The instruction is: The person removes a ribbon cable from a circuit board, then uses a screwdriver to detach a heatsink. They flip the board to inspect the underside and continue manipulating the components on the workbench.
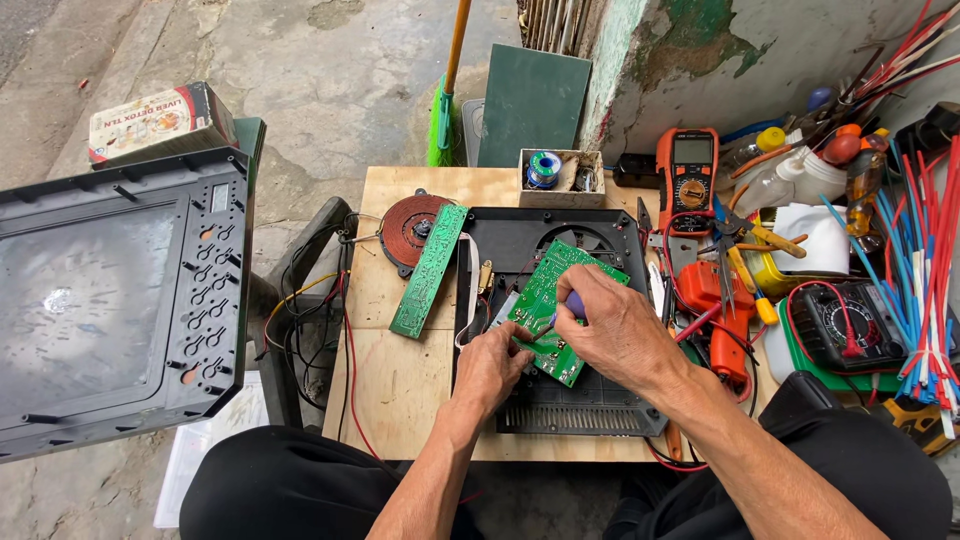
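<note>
My knees in black trousers (290, 490) sit closest, tucked against the near edge of the pale plywood tabletop (400, 385). On it lies the black plastic appliance base with vent slots (560, 400), which I take as my landmark. Over its middle my left hand (490, 368) pinches the near edge of the green rectangular circuit board (550, 290), fingers closed on it, holding it tilted above the base. My right hand (615, 325) is wrapped tight around a screwdriver with a purple handle (573, 302), its tip down on the board.

Left of the base lies a long narrow green circuit strip (428, 272), and beyond that a round copper-red coil (412, 225). Right of the base sit a red tool (722, 300), pliers with yellow grips (750, 245) and a bundle of red, white and blue cable ties (925, 260). Beyond the base stand an orange multimeter (688, 175) and a small open cardboard box holding a solder spool (560, 175).

Far left of the base a large dark plastic housing panel (120, 300) rests. Past the table lie stained concrete ground (330, 70) and a peeling green wall (700, 50).
</note>
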